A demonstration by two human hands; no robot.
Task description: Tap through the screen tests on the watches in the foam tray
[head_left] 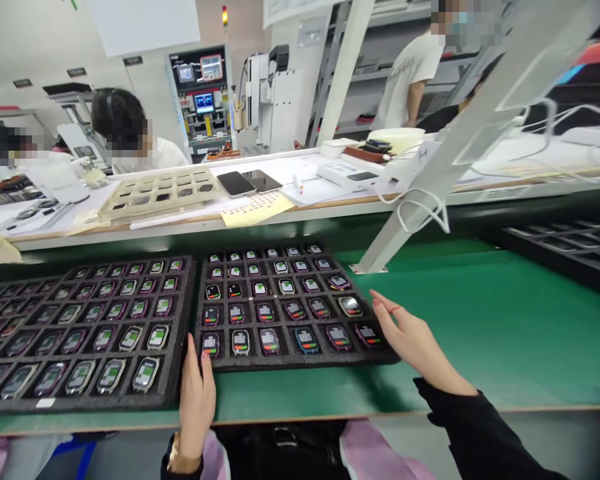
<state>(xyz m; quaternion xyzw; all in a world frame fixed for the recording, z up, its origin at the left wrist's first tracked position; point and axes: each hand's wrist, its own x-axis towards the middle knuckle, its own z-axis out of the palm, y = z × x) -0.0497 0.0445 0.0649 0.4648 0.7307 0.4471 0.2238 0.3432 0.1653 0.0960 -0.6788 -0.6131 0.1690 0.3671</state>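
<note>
A black foam tray lies on the green bench between my hands. Its compartments hold rows of smartwatch cases with lit screens, mostly with purple frames, some silver, one blue. My left hand is at the tray's front left corner, fingers stretched forward, in the gap beside a second tray. Along the right side of the tray lies my right hand, its visible fingers extended against the edge. The fingers' undersides are hidden. More lit watches fill the second foam tray on the left.
A grey post rises from the bench behind my right hand. Another black tray stands far right. The raised shelf carries a cream tray, phones and a white cable. Several people are beyond it.
</note>
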